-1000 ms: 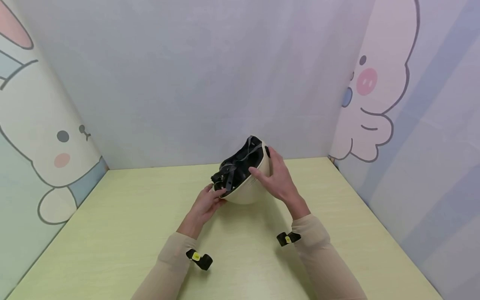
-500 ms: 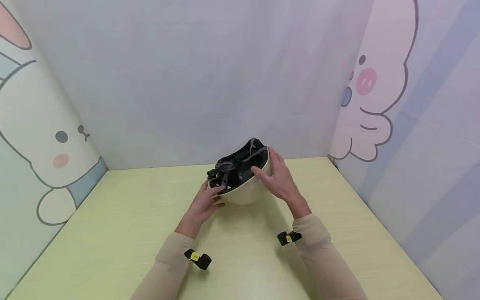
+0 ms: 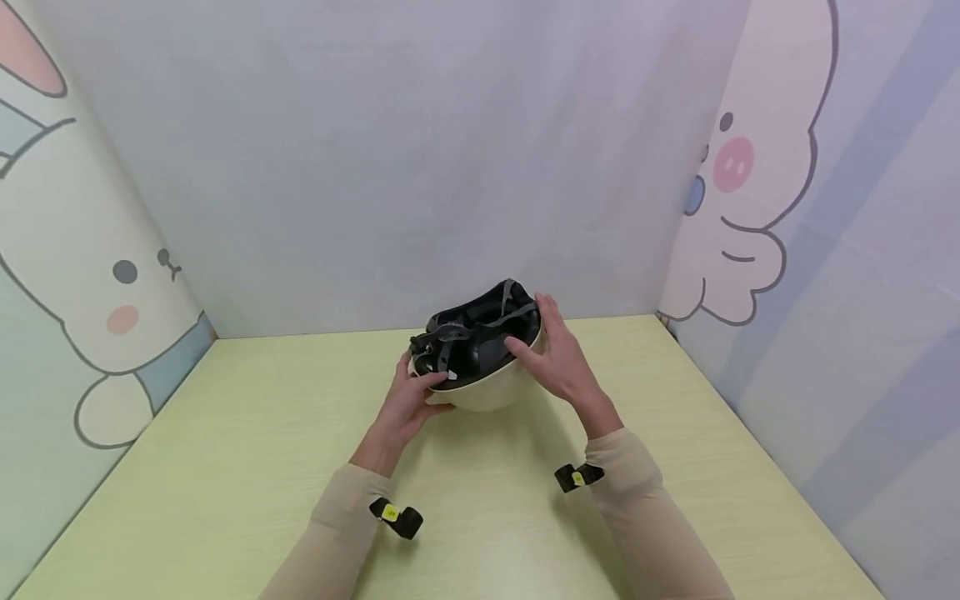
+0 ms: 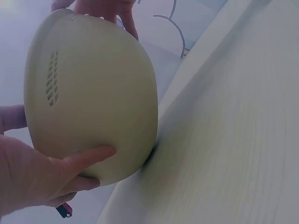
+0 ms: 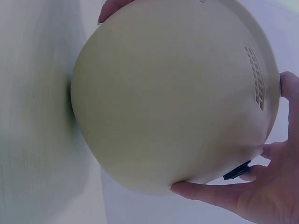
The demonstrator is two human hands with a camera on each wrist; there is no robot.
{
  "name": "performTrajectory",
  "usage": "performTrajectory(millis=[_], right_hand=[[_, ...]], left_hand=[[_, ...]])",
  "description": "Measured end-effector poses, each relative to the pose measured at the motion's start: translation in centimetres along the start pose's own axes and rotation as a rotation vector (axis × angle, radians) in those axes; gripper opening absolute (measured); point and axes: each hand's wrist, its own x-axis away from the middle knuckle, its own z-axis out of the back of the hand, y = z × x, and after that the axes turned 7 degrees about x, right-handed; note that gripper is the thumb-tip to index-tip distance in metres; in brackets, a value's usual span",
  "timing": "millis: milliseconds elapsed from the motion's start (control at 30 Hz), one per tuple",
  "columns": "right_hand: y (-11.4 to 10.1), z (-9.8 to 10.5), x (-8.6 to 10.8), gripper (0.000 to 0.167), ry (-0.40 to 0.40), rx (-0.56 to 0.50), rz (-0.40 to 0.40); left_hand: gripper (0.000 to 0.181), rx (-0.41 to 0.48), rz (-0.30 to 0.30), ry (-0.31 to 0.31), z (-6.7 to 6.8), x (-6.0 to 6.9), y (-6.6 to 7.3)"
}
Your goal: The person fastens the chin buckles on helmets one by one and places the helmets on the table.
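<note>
A cream helmet [image 3: 487, 392] lies upside down and tilted, its opening facing up and partly toward me. Black padding [image 3: 480, 354] and grey straps [image 3: 517, 312] show inside. My left hand [image 3: 405, 407] grips its left end, thumb over the rim and other fingers under the shell. On the right, my right hand [image 3: 557, 360] holds the side, with the thumb at the rim and the fingers along the outside. In the left wrist view the smooth shell [image 4: 98, 93] has a vent grid near its rim. A small black clip [image 5: 237, 171] shows beside my right fingers.
The helmet's rounded crown is low against the pale yellow-green table [image 3: 225, 467]. Behind it rises a plain backdrop [image 3: 375, 167]. Printed cartoon animals cover the side panels. Black wrist devices [image 3: 397, 518] are worn on both sleeves.
The helmet has rolled to the left, so its opening is closer to level. My left hand has shifted slightly left with its end; my right hand has hardly moved.
</note>
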Motion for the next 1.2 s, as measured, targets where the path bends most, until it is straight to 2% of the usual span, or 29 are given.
performTrajectory(millis=[400,600,767,1200], right_hand=[[0.17,0.55,-0.10,0.080,-0.048,-0.012,-0.012],[0.05,0.55,-0.08,0.078,-0.063,-0.016,-0.010],[0.13,0.37,-0.22,0.077,-0.075,-0.036,0.006],[0.23,-0.05,-0.21,0.078,-0.149,-0.013,-0.047]], left_hand=[[0.094,-0.027,-0.024,0.032,0.04,-0.05,-0.15],[0.092,-0.054,-0.047,0.018,0.14,-0.11,-0.10],[0.094,-0.107,-0.061,0.036,-0.09,-0.04,0.07],[0.095,-0.239,-0.094,0.106,-0.51,0.22,0.60]])
